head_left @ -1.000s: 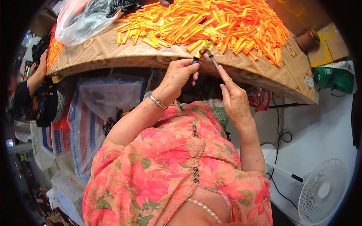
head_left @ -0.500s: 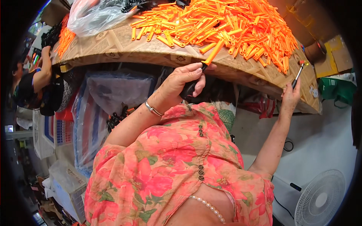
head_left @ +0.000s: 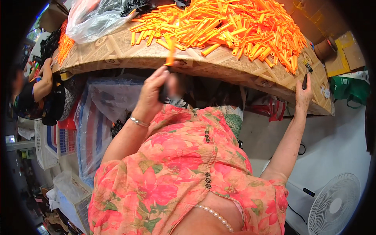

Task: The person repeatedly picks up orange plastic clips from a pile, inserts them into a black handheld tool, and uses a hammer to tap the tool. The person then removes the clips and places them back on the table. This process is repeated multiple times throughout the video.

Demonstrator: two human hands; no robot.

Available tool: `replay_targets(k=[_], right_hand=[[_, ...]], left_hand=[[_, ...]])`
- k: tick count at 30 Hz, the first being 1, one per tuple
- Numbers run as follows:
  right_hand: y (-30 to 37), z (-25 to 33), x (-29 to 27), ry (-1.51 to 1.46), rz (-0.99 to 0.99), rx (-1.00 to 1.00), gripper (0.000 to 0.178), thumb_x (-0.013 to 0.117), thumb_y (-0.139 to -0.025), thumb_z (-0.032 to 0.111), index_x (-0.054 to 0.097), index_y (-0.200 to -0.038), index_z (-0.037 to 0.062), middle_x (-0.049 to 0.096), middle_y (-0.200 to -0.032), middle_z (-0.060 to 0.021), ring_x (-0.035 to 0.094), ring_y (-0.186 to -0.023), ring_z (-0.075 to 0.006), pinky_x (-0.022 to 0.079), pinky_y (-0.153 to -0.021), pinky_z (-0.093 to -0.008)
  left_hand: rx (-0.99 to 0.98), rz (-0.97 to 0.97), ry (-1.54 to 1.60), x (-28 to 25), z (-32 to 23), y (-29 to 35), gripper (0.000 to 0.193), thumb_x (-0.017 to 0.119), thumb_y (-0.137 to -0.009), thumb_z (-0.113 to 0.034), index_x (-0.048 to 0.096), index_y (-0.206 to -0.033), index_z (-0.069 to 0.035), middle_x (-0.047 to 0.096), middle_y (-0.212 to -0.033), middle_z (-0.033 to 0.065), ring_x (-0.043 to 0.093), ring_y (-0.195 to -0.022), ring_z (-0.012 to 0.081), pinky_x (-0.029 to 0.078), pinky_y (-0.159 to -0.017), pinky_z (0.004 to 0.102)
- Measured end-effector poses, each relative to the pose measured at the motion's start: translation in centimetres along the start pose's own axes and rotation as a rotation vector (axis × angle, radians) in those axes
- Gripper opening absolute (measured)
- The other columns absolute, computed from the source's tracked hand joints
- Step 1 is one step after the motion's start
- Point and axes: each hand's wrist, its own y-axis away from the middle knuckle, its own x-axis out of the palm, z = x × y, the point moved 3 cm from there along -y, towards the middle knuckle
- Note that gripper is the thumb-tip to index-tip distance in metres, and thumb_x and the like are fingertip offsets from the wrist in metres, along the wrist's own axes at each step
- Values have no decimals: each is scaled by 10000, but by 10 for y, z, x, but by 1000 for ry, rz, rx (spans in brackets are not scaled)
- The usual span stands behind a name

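My left hand is raised in front of the table edge, closed around the black part of a long plastic piece. The orange end of this plastic piece points up; fingertips and piece are smeared by motion. Far to the right, my right hand rests at the table edge, closed on a slim black-handled tool. The tool's tip lies over the tabletop beside a small yellow thing. A large heap of orange plastic pieces covers the table between and beyond my hands.
The patterned table curves across the front. A clear plastic bag lies on its left, near black parts. At right are a brown spool, a carton, a green bag and a fan. Another person sits at left.
My left hand has moved left with the orange and black piece. My right hand stays near the table edge; its tool has tilted, and its metal shaft no longer shows clearly.
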Motion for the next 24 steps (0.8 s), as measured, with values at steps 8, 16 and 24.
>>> replay_targets(k=[8,16,24], right_hand=[[12,-3,-1,46,58,22,560,700,-862,337,559,-1357,118,576,-1283,-174,575,-1182,-297,450,-986,-385],[36,85,16,300,-129,-431,461,686,-850,264,615,-1263,71,564,-1276,-155,565,-1131,-304,442,-992,-377],[98,230,106,-76,207,-711,262,679,-825,152,695,-1081,98,640,-1064,-68,578,-1015,-267,426,-926,-410]], left_hand=[[83,-909,321,-245,1,106,71,585,-951,-160,577,-1015,-129,538,-704,-50,532,-608,82,373,-444,200],[72,-1387,-35,-282,11,157,402,532,-976,-181,484,-1305,46,628,-1124,147,636,-1012,293,521,-929,363],[262,-349,-497,-61,-7,14,350,567,-960,-76,555,-1300,6,668,-1179,125,661,-968,139,529,-803,237]])
